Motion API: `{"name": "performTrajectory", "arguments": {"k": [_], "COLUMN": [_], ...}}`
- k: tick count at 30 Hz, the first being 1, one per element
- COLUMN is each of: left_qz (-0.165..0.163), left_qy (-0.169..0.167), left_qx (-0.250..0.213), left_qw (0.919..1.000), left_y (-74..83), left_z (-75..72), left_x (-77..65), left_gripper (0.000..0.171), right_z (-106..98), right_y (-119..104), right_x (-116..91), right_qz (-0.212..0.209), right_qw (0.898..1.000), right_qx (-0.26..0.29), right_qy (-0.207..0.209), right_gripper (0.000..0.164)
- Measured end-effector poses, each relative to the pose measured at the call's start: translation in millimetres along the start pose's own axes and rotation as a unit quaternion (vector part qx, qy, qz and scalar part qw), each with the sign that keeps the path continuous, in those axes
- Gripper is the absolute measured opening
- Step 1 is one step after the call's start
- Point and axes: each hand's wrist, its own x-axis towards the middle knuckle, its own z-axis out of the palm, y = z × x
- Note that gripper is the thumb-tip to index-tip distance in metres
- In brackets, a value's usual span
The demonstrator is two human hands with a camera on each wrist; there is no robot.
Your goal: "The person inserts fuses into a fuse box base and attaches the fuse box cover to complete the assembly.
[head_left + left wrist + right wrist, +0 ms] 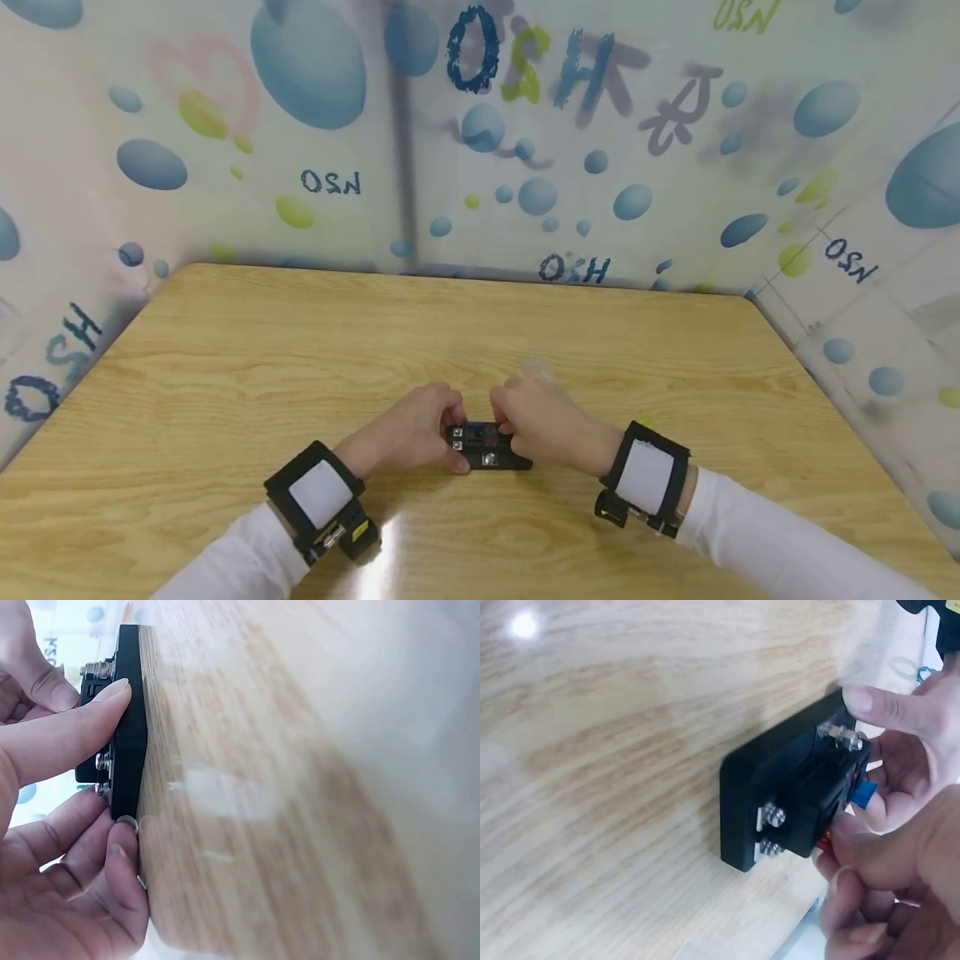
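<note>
A black electrical block [487, 460] with metal screw terminals lies on the wooden table in front of me. My left hand [422, 429] grips its left end, thumb on the near edge and fingers at the far side. In the left wrist view, the thumb lies along the block's black base [133, 750]. My right hand [546, 423] is over the block's right part. In the right wrist view, its thumb and forefinger pinch a small red part [824, 841] on the raised housing. A blue tab [863, 793] sticks out beside it. The fingertips hide some of the red part.
A clear, plastic-looking thing [537, 365] lies on the table [300, 333] just behind my right hand. Patterned sheeting [480, 200] stands along the table's back and sides. Each wrist carries a black strap [645, 479] with a camera.
</note>
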Motion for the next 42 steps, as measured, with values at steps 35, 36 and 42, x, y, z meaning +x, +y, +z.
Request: {"name": "performTrajectory", "arguments": {"k": [35, 36, 42], "left_qz": [-0.003, -0.004, -0.008], "left_qy": [-0.004, -0.004, -0.004], "left_qx": [0.016, 0.015, 0.012], "left_qw": [0.9999, 0.9999, 0.9999], "left_y": [2.0, 2.1, 1.9], "left_z": [-1.4, -1.4, -1.0], "left_x": [-0.2, -0.3, -0.3], "left_gripper": [0.036, 0.036, 0.036], "right_z": [-15.7, -15.1, -13.1], "right_y": [-0.8, -0.8, 2.3], "right_x": [23.6, 23.2, 21.8], "right_qz": [0.013, 0.015, 0.042], "right_qw": [0.993, 0.993, 0.993], "right_qx": [-0.021, -0.02, 0.001], "right_qy": [-0.116, -0.115, -0.106], "right_gripper": [0.026, 0.022, 0.011]}}
